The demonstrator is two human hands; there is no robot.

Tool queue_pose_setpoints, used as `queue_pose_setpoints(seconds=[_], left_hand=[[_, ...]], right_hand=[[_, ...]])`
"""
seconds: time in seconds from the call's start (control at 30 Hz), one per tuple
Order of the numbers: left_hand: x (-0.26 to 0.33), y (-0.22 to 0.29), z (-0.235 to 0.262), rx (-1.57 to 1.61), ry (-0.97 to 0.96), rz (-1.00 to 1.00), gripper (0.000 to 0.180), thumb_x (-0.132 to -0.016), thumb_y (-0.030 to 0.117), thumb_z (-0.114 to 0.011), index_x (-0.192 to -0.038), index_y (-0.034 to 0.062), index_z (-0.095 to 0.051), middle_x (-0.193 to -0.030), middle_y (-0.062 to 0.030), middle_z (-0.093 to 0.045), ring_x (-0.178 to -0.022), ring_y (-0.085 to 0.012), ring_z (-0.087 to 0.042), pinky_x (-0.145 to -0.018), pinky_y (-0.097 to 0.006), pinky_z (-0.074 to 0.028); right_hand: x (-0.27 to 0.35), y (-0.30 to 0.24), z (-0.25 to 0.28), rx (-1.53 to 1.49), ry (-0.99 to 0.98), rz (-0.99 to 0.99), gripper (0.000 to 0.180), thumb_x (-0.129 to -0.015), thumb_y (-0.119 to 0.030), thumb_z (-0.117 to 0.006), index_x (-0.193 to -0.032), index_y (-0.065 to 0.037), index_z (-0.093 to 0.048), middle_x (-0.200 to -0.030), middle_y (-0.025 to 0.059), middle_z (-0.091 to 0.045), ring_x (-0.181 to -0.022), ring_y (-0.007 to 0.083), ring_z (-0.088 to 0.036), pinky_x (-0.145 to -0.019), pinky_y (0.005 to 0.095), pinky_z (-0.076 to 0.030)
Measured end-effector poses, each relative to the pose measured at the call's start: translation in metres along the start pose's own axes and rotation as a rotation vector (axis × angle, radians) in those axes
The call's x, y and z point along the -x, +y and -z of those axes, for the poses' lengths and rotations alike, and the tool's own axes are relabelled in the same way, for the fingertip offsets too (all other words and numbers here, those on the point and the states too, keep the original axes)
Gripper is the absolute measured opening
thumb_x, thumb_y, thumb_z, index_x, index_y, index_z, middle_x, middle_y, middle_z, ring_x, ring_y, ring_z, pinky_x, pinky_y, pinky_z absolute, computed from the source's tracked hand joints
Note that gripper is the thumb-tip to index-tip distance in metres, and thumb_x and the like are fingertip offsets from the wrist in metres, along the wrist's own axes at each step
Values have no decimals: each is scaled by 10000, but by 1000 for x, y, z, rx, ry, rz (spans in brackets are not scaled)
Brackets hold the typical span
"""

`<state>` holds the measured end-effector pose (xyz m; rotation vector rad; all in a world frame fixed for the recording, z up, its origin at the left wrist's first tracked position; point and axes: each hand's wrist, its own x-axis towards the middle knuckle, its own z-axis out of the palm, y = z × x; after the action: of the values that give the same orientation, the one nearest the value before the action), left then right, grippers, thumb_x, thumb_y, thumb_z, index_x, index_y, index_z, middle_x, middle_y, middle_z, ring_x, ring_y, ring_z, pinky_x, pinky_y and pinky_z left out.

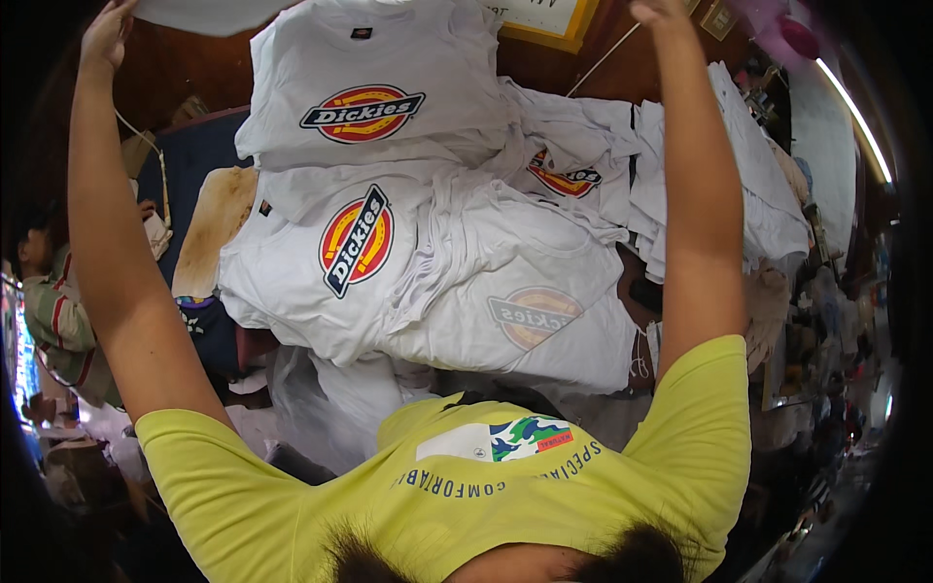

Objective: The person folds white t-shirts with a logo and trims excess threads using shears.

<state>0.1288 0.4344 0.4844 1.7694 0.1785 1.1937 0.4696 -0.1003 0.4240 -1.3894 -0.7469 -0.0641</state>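
Both of my arms stretch up past a pile of white T-shirts [379, 68]. At the upper left, my left hand [105, 37] is closed at the edge of a piece of white cloth [209, 14], which runs out of the picture. My right hand [663, 10] is cut by the upper edge; its fingers look curled, and what they hold cannot be seen. Below lie more white shirts: one with a coloured oval chest print [357, 241], and another whose print [535, 317] shows faintly through the fabric from its inner side.
Folded white garments [724, 175] are stacked beyond my right arm. A stained tan board [216, 228] lies left of the shirts on dark blue cloth [202, 146]. Another person [60, 316] is at the far left. A yellow-framed sign [549, 19] stands at the back.
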Motion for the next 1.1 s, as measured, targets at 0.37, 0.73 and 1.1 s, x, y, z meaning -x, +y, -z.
queue_pose_setpoints(seconds=[0.37, 0.73, 1.1], left_hand=[[203, -222, -89, -358, -380, 144, 247, -846, 77, -565, -1089, 60, -602, -928, -16, -618, -835, -100, -546, -731, -235, -438], [548, -102, -211, -720, -841, -24, 298, -707, 102, -674, -986, 56, -580, -899, -113, -550, -820, -279, -536, -689, -369, -453], [560, -106, -210, -865, -631, -174, 155, -744, 78, -631, -878, 38, -564, -1017, -107, -542, -910, -296, -516, -734, -380, -440]], right_hand=[[187, 201, -18, 289, -51, -346, 256, -794, -215, -662, -993, -60, -623, -949, 12, -621, -882, 118, -561, -745, 237, -422], [540, 218, 189, 934, 236, -651, 221, -777, -133, -634, -972, -31, -617, -888, 99, -648, -775, 186, -618, -718, 281, -473], [544, 151, 180, 950, 113, -714, 304, -702, -184, -731, -920, -19, -599, -849, 116, -605, -774, 210, -559, -723, 305, -438]])
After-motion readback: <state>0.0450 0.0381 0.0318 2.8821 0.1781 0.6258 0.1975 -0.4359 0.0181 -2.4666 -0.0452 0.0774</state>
